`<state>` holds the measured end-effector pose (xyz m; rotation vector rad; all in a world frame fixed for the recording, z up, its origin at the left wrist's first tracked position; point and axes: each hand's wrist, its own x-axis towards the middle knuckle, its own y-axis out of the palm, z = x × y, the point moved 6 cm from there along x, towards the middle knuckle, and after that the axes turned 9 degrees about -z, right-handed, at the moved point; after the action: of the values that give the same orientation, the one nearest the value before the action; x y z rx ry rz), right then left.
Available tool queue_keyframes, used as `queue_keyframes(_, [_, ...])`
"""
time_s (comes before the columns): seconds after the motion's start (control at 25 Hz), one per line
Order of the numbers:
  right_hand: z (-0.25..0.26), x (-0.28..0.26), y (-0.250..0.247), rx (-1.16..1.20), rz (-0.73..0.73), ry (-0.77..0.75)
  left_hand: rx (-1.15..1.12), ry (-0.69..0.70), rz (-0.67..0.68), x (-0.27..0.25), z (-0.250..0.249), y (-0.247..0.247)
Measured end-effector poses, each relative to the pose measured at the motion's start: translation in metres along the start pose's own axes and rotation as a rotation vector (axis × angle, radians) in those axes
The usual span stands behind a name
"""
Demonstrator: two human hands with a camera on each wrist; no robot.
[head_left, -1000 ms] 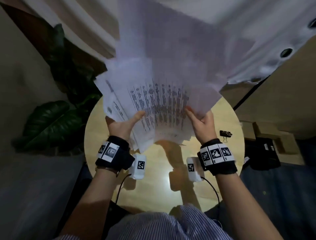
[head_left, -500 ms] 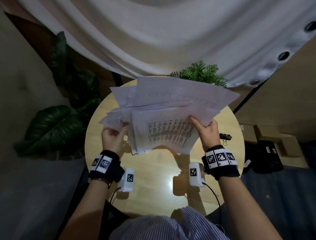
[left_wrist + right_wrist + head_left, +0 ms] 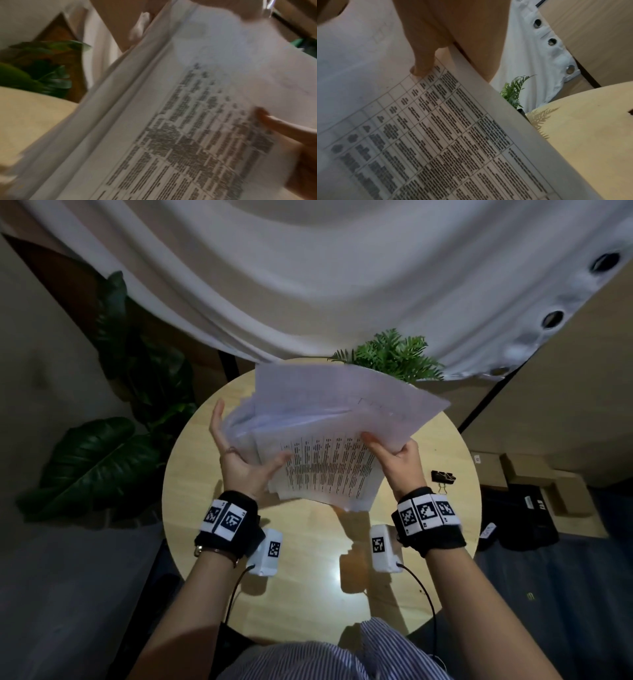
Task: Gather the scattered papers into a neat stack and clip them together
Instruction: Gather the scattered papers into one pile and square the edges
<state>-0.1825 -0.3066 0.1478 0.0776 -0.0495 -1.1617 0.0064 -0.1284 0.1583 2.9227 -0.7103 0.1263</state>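
Note:
Both hands hold a loose, uneven stack of white papers [image 3: 329, 440] tilted above the round wooden table [image 3: 308, 559]. A printed table sheet lies on top [image 3: 171, 135] [image 3: 436, 135]. My left hand [image 3: 239, 460] stands against the stack's left edge with straight fingers pointing up and its thumb on the printed sheet. Over on the right edge, my right hand [image 3: 397, 457] grips the stack, thumb [image 3: 423, 65] on top and fingers hidden beneath. A black binder clip [image 3: 443, 477] lies on the table to the right of my right wrist.
A small fern [image 3: 394, 357] stands at the table's far edge behind the papers. A large-leaf plant [image 3: 99, 460] is left of the table. A white curtain [image 3: 308, 285] hangs beyond. Cardboard boxes and dark items [image 3: 531, 498] sit on the right.
The papers have come down from high in front of the camera. They are drawn closer together, and my left hand has shifted from under the stack to its left edge with fingers straightened.

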Motion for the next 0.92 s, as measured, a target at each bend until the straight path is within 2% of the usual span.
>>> queue_keyframes(0.08, [-0.001,-0.001,0.0,0.054,-0.021,0.045,0.115,-0.028,-0.043,0.006,0.018,-0.003])
queue_keyframes(0.16, [0.001,-0.002,0.009,0.04,0.02,0.045,0.18,-0.042,0.001,0.008,0.018,0.009])
queue_keyframes(0.2, [0.004,-0.003,0.011,-0.001,-0.007,0.024,0.16,-0.07,0.002,0.007,0.015,0.015])
queue_keyframes(0.28, [0.014,-0.007,0.009,-0.046,-0.102,-0.015,0.039,-0.089,-0.122,0.003,0.002,0.02])
queue_keyframes(0.36, [0.027,-0.01,0.005,-0.019,-0.15,-0.056,-0.069,-0.052,-0.192,-0.002,-0.018,0.021])
queue_keyframes(0.4, [0.03,-0.011,0.004,-0.001,-0.155,-0.071,-0.09,-0.015,-0.185,-0.003,-0.022,0.02])
queue_keyframes(0.52, [0.04,-0.019,0.006,-0.06,-0.13,-0.176,-0.057,0.066,-0.1,-0.008,-0.023,0.023])
queue_keyframes(0.64, [0.06,-0.028,0.005,-0.219,-0.255,-0.439,0.027,-0.087,-0.003,0.001,0.005,0.02])
queue_keyframes(0.72, [0.088,-0.034,0.014,-0.304,-0.27,-0.63,0.144,-0.189,0.122,0.01,0.022,0.018])
queue_keyframes(0.8, [0.112,-0.038,0.026,-0.423,-0.196,-0.775,0.219,-0.243,0.173,0.017,0.029,0.016])
queue_keyframes(0.92, [0.118,-0.03,0.036,-0.67,-0.077,-0.806,0.179,-0.252,0.194,0.022,0.028,0.017])
